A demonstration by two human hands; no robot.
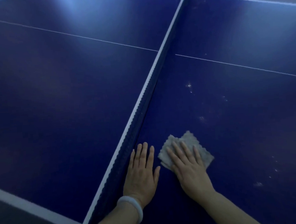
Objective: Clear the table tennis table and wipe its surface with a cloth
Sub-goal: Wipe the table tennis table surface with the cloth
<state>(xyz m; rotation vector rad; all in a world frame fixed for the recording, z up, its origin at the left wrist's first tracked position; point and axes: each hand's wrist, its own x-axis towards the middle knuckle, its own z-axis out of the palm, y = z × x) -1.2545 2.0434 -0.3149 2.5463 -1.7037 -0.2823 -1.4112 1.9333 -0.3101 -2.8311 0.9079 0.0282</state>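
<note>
Blue table: right hand is pressing cloth flat-fingered; specks are lying farther away; left hand is resting flat by net.

Colours on the table
The table is dark blue with white lines; the cloth is grey; the bracelet is white.

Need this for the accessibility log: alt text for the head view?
A right hand presses a grey cloth flat on a blue table tennis table, while the left hand rests flat beside the net. Pale smudges dot the surface beyond the cloth.
</note>
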